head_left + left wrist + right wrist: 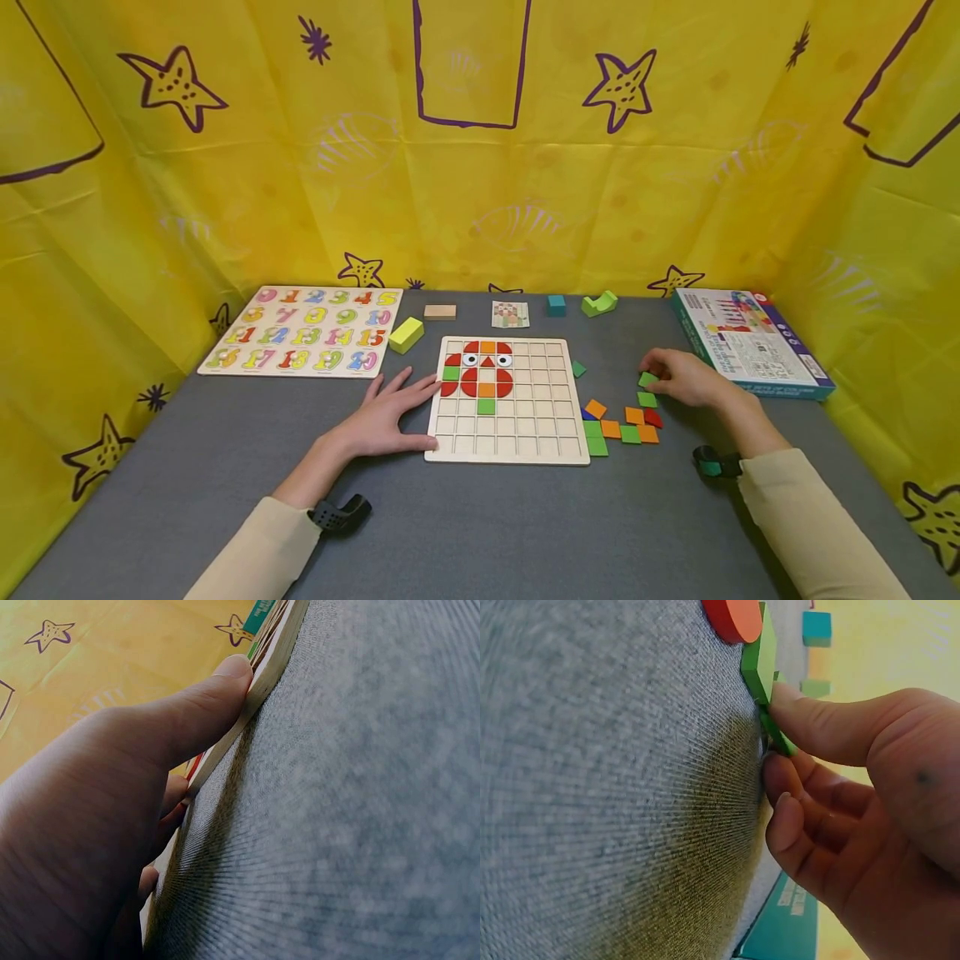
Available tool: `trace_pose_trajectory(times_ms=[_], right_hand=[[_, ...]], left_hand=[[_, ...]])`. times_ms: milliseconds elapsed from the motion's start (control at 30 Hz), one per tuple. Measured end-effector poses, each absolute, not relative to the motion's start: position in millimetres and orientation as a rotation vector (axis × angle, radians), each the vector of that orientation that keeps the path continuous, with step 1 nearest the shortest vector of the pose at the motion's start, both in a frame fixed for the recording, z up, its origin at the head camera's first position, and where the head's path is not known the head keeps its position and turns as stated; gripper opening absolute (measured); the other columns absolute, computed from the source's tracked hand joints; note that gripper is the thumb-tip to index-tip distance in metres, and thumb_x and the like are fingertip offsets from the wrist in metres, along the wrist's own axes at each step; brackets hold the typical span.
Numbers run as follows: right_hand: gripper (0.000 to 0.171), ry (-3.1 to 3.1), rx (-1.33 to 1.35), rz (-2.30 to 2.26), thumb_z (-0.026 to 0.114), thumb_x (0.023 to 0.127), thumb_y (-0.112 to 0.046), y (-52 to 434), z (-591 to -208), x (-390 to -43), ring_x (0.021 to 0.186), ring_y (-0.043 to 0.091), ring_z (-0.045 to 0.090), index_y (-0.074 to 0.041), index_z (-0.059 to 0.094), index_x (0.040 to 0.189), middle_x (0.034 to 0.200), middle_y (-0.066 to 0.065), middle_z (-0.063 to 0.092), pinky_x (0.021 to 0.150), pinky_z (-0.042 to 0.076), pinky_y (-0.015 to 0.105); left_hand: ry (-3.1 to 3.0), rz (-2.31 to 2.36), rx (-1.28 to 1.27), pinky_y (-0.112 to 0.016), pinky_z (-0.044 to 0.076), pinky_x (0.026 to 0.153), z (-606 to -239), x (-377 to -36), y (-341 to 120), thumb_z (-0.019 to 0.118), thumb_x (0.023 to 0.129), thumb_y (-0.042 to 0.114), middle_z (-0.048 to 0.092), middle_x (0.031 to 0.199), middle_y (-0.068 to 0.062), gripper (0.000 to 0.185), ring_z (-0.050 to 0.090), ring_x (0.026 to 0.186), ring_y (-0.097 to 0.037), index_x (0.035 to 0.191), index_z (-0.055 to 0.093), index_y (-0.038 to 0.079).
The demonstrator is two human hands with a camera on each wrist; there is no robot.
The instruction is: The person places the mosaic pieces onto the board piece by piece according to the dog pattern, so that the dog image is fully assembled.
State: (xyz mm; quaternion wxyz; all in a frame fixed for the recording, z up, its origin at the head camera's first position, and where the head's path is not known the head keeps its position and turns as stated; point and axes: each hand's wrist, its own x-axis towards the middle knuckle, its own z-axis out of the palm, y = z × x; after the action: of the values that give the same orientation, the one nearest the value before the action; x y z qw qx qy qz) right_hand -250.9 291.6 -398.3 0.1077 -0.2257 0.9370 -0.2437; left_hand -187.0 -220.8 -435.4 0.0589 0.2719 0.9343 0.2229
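A wooden grid board [540, 425] lies on the table with red, orange, white and green tiles in its upper left, two of them bearing eyes. My left hand [386, 421] is spread at the board's left side, fingertips at the edge and thumb [202, 705] on the near corner. To the right of the board, my right hand [686, 379] pinches a green square tile [778, 736] between thumb and fingers, low over the cloth. Another green tile [760, 656] lies right beside the held one, with a red rounded tile [735, 619] past it.
Loose orange tiles [611, 429], plus green, red and blue ones, lie right of the board. Behind stand a pattern card [510, 314], a yellow block [407, 335], a teal block [556, 305] and a green curved block [599, 303]. A number puzzle [300, 333] and game box [750, 342] flank them.
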Motion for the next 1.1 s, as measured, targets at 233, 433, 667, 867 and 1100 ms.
trace_pose_trajectory(times_ms=[233,433,667,867,1100], right_hand=[[0.014,2.741,-0.674,-0.794,0.068,0.095,-0.003,287,-393,-248,0.086,0.022,0.055,-0.003,0.063,0.108,0.094,0.002,0.062,0.079,0.048,0.041],[0.016,2.706,-0.667,-0.865,0.067,0.096,-0.004,269,-383,-244,0.088,0.024,0.056,-0.002,0.065,0.112,0.097,0.004,0.062,0.08,0.05,0.04],[0.018,2.667,-0.72,-0.9,0.068,0.096,-0.005,232,-384,-240,0.088,0.023,0.056,-0.003,0.065,0.113,0.097,0.003,0.062,0.08,0.051,0.039],[0.016,2.622,-0.852,-0.933,0.069,0.096,-0.006,196,-388,-237,0.085,0.02,0.057,-0.004,0.065,0.111,0.095,0.0,0.062,0.077,0.051,0.036],[0.012,2.523,-0.952,-0.954,0.07,0.095,-0.006,152,-386,-230,0.085,0.018,0.058,-0.009,0.066,0.106,0.094,-0.002,0.063,0.076,0.051,0.035]], left_hand=[[2.83,0.673,0.819,-0.069,-0.005,0.112,-436,-188,-221,0.068,0.082,0.071,0.031,0.163,0.002,0.096,0.008,0.152,-0.039,0.158,0.038,0.021],[2.83,0.672,0.816,-0.069,-0.005,0.111,-435,-187,-221,0.069,0.082,0.07,0.031,0.163,0.002,0.096,0.008,0.152,-0.039,0.158,0.038,0.021],[2.83,0.667,0.822,-0.069,-0.005,0.111,-434,-187,-220,0.069,0.082,0.071,0.031,0.163,0.002,0.096,0.008,0.152,-0.039,0.158,0.038,0.021],[2.829,0.666,0.822,-0.069,-0.005,0.111,-434,-188,-219,0.068,0.082,0.071,0.031,0.163,0.001,0.096,0.008,0.152,-0.039,0.158,0.038,0.021],[2.832,0.663,0.812,-0.069,-0.005,0.111,-435,-187,-220,0.068,0.081,0.071,0.032,0.163,0.001,0.096,0.008,0.152,-0.039,0.158,0.038,0.021]])
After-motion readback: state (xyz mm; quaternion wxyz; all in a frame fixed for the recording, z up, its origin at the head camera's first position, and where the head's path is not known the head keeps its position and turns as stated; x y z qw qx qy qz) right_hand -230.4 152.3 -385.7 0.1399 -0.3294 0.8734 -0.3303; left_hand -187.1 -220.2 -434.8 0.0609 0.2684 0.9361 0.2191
